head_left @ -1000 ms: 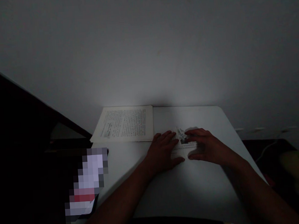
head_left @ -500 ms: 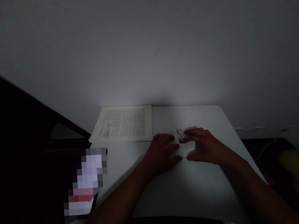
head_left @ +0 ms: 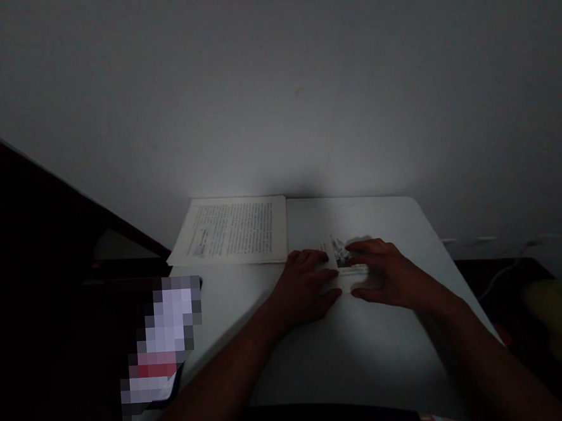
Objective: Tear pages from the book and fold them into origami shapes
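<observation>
A small folded piece of printed paper (head_left: pixel 344 273) lies on the white table between my hands, with a dark picture on its upper part. My left hand (head_left: pixel 307 286) rests on its left side, fingers spread and thumb near the lower edge. From the right, my right hand (head_left: pixel 382 274) touches the paper with its fingers apart, the thumb tip close to my left thumb. The paper's outer edges are partly hidden under my fingers.
Printed sheets (head_left: pixel 237 231) lie at the table's back left. A phone (head_left: pixel 170 344) with a blurred-out screen is at the left edge. The white table (head_left: pixel 376 214) stands against a grey wall (head_left: pixel 274 96). A cable (head_left: pixel 499 274) runs at the right.
Both hands stay almost where they were on the paper. My right thumb has risen very slightly, and the whole view has shifted a little.
</observation>
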Action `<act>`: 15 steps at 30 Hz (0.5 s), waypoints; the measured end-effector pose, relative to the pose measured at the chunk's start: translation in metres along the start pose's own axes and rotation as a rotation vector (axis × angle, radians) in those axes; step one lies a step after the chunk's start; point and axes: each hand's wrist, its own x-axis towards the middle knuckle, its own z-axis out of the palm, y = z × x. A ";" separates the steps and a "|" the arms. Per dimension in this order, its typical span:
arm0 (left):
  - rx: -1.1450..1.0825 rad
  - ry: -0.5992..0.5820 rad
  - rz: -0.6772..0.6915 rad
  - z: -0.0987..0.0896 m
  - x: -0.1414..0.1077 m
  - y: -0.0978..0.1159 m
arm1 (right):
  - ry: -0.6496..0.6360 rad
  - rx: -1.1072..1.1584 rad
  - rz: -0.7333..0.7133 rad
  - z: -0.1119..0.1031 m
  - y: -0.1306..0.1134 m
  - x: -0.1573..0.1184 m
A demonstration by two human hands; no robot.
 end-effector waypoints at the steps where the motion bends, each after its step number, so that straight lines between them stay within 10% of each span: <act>1: 0.001 -0.003 0.001 0.000 0.000 0.000 | -0.001 0.001 0.002 0.000 0.000 0.000; 15: 0.068 0.035 0.040 0.003 0.002 -0.002 | 0.014 0.010 -0.021 0.000 0.000 0.001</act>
